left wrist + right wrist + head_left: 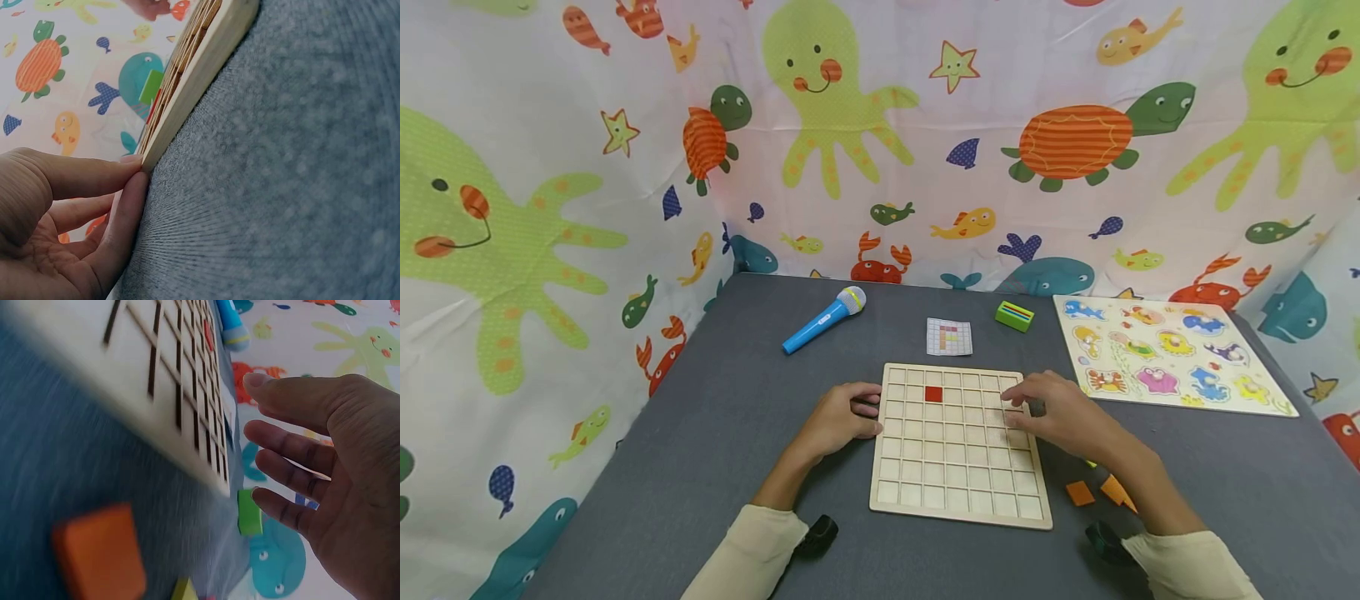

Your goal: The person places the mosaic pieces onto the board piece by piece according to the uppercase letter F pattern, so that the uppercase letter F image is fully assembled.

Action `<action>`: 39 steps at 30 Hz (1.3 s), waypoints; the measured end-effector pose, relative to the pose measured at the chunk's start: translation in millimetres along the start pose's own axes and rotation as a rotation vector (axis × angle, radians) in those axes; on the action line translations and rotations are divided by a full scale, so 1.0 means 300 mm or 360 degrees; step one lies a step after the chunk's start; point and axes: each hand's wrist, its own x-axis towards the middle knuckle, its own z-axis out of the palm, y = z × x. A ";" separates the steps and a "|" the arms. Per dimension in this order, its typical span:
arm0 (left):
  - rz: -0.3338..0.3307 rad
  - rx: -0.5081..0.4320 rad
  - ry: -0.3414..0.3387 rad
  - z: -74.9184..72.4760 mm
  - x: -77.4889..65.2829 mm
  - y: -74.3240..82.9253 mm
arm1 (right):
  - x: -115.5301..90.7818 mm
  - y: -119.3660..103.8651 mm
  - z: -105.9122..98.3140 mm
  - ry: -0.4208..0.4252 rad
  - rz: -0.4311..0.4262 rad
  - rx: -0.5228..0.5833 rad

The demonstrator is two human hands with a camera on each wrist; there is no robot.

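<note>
A square wooden grid board [962,518] lies on the dark grey table. One red square tile [933,394] sits in a cell near its top. My left hand [838,421] is at the board's left side; its thumb and finger pinch the edge, as the left wrist view shows. Over the board's right side is my right hand [1063,408], fingers loosely bent and thumb apart. Nothing shows between its fingers in the right wrist view. Orange tiles [1080,493] lie right of the board, partly hidden under my right forearm.
Behind the board lie a small printed pattern card [949,337] and a green block with coloured stripes [1014,316]. A blue toy microphone [825,320] rests at the back left. An animal puzzle board [1180,358] covers the back right. A printed sea-animal curtain [880,167] surrounds the table.
</note>
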 end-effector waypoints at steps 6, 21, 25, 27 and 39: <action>-0.0009 -0.0014 -0.0004 0.000 0.000 -0.004 | -0.079 0.067 -0.032 0.0035 0.0045 -0.0005; -0.0004 -0.0023 0.0000 -0.001 0.001 -0.008 | -0.229 0.210 -0.073 0.0050 0.0231 -0.0052; -0.0006 -0.0027 0.0004 -0.001 0.000 -0.006 | -0.248 0.233 -0.083 0.0039 0.0268 -0.0022; -0.0005 -0.0025 0.0006 -0.001 -0.001 -0.004 | -0.254 0.240 -0.087 0.0032 0.0271 -0.0006; -0.0003 -0.0015 0.0005 -0.001 -0.004 -0.005 | -0.245 0.272 -0.086 -0.0024 0.0338 -0.0035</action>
